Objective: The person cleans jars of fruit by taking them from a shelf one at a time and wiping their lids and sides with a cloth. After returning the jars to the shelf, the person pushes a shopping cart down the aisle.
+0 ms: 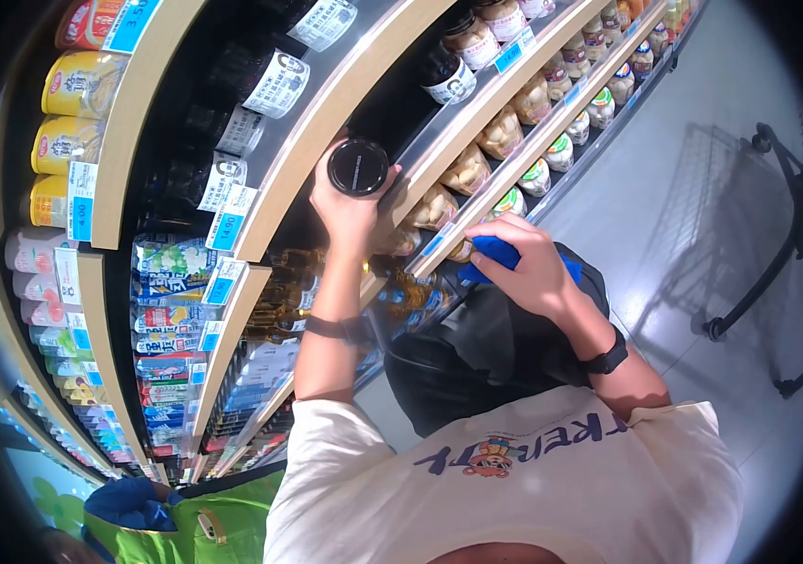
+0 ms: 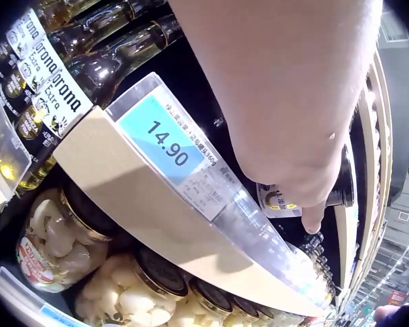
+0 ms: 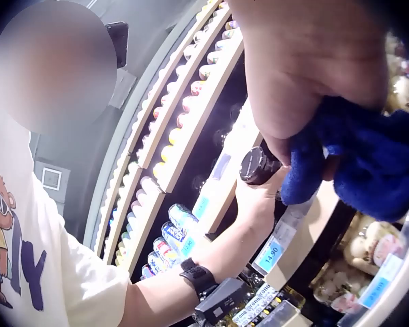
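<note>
In the head view my left hand [image 1: 350, 211] grips a dark jar with a black lid [image 1: 357, 166], over a shelf edge. The left wrist view shows that hand [image 2: 296, 163] with the jar's white label [image 2: 276, 201] partly behind it. My right hand [image 1: 528, 273] holds a blue cloth [image 1: 497, 256] pinched between thumb and fingers, right of the jar and lower. In the right wrist view the cloth [image 3: 368, 160] hangs bunched from my right hand [image 3: 313, 61], while the black lid [image 3: 258, 165] shows at my left hand [image 3: 255, 204].
Dark jars with white labels [image 1: 276, 85] stand on the shelf to the left. Jars of pale pieces [image 1: 465, 171] line a lower shelf. Corona bottles [image 2: 54, 88] are beside a 14.90 price tag [image 2: 165, 139]. A wire cart [image 1: 787, 235] stands on the right; green clothing [image 1: 232, 526] appears at bottom left.
</note>
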Demonstrator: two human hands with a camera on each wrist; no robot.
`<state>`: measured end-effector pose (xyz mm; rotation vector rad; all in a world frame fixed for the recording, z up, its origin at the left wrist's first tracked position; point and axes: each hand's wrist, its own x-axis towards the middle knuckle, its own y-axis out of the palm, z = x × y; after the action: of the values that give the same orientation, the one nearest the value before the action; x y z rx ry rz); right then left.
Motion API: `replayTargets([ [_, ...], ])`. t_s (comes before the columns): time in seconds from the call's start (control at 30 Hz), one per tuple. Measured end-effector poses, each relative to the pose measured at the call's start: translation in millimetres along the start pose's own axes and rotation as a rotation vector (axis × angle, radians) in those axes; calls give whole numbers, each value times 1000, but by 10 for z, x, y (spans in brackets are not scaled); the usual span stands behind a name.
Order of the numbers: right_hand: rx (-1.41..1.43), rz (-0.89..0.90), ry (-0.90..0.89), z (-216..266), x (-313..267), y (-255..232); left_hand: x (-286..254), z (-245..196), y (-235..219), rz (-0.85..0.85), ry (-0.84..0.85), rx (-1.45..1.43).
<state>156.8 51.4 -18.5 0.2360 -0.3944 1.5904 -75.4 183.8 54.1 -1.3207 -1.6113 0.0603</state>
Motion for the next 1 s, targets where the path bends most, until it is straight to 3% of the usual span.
replayTargets([
  [0.03,-5,9,9,28,-9,-2,31,1,16,47,-87,-66],
  [0.1,-16,17,10,52,-18,-8,95,-38,25,66,-103,-83],
  [0.2,6,9,-36,36,-30,8,209,-11,26,282,-334,-8],
  [0.23,6,8,-40,38,-27,10,249,65,68,280,-331,-7],
  [0.33,12,20,-46,38,-41,2,325,183,166,218,-589,-161],
  [0.37,10,17,-41,46,-46,0,345,245,204,215,-588,-155],
  [0.43,15,16,-35,40,-48,5,376,420,302,196,-790,-487],
  [0.47,11,7,-33,25,-48,7,396,379,334,137,-906,-474],
  [0.5,7,0,-30,19,-57,19,374,441,329,134,-912,-468],
  [0.57,11,-10,-34,41,-37,8,409,526,407,117,-582,-638],
  [0.6,15,-15,-34,56,-35,12,475,555,446,85,-563,-605],
  [0.67,0,-5,-58,57,18,11,480,676,455,54,-619,-509],
  [0.7,-3,21,-64,98,103,-20,498,1011,556,64,-627,-467],
  [0.73,-26,72,44,148,208,-22,495,1032,571,98,-658,-463],
  [0.77,-63,82,7,130,329,-26,532,958,538,127,-678,-465],
  [0.83,-64,173,150,294,600,-40,503,571,410,68,-724,-453],
  [0.9,-109,238,205,373,911,0,478,463,317,216,-776,-593],
  [0.93,-280,257,206,461,1066,9,441,423,272,180,-784,-626],
  [1.0,-525,320,112,363,1389,42,250,317,175,116,-630,-543],
])
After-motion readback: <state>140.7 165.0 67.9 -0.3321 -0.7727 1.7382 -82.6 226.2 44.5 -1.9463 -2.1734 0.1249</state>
